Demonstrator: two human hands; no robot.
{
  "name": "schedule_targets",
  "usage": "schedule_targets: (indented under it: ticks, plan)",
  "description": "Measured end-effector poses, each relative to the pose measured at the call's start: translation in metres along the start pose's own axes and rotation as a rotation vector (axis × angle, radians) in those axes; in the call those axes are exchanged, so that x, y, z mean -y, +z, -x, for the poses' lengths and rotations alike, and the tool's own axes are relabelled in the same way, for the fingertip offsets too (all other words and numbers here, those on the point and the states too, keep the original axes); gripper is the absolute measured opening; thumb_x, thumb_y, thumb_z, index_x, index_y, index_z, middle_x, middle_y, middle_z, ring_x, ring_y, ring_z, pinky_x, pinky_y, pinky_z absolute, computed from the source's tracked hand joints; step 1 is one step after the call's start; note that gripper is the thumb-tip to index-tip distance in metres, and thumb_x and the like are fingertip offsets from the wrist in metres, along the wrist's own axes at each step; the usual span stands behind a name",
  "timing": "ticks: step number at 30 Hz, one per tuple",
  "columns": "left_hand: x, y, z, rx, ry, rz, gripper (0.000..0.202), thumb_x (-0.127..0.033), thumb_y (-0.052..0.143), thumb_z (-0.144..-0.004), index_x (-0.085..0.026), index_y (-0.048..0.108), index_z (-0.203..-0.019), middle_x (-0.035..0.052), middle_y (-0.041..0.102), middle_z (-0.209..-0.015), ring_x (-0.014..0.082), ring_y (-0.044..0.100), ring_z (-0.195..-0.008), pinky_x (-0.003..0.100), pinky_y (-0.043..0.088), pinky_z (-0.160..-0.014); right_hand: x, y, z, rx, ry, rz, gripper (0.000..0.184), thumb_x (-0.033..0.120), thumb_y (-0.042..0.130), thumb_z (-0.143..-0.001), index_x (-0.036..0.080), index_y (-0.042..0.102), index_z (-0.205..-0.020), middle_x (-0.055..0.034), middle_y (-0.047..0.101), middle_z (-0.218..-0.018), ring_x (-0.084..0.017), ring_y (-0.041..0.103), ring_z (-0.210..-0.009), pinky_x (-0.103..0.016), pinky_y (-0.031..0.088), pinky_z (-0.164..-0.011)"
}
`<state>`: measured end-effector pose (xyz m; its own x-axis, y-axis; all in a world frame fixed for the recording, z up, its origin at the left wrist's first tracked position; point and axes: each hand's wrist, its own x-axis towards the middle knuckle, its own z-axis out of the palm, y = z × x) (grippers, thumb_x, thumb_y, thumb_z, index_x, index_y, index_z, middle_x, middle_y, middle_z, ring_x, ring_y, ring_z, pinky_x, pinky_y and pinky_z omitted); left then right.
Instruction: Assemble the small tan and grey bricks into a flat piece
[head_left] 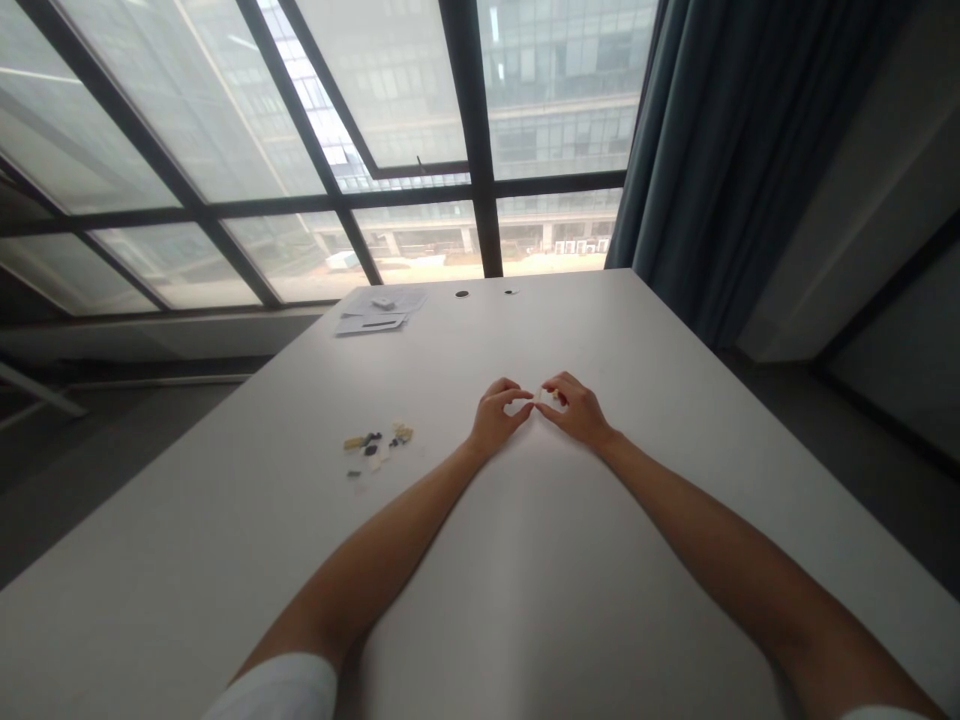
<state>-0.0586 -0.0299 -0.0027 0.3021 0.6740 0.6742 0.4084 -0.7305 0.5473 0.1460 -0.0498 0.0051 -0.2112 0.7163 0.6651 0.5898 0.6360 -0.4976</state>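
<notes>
Both of my arms stretch out over a white table (pixel 645 360). My left hand (pixel 496 412) and my right hand (pixel 574 406) meet near the table's middle, fingers curled in a pinch. Between their fingertips sits a tiny pale piece (pixel 541 397), too small to name; both hands seem to grip it. A small heap of little pieces (pixel 376 445), pale, yellowish and dark, lies on the table to the left of my left hand, apart from it.
Paper sheets (pixel 379 310) with a small white item on them lie at the far edge. Two small dark round things (pixel 462 294) sit near that edge. Large windows stand behind the table, a dark curtain (pixel 720 150) to the right.
</notes>
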Motion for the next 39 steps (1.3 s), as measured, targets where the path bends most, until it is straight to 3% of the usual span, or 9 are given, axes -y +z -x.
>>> schedule_targets:
  ticks: [39]
  plan:
    - [-0.0042,-0.001,-0.0006,0.007,0.006,0.037,0.016,-0.026,0.073,-0.084,-0.023,0.076,-0.099,0.0039,0.062,-0.091,0.0135,0.057,-0.079,0.027,0.05,-0.068,0.0005,0.0,0.001,0.016,0.015,0.001,0.021,0.031,0.069,-0.084,0.022,0.063,-0.102,-0.0028,0.062,-0.094,-0.014,0.051,-0.066,-0.028,0.046,-0.066]
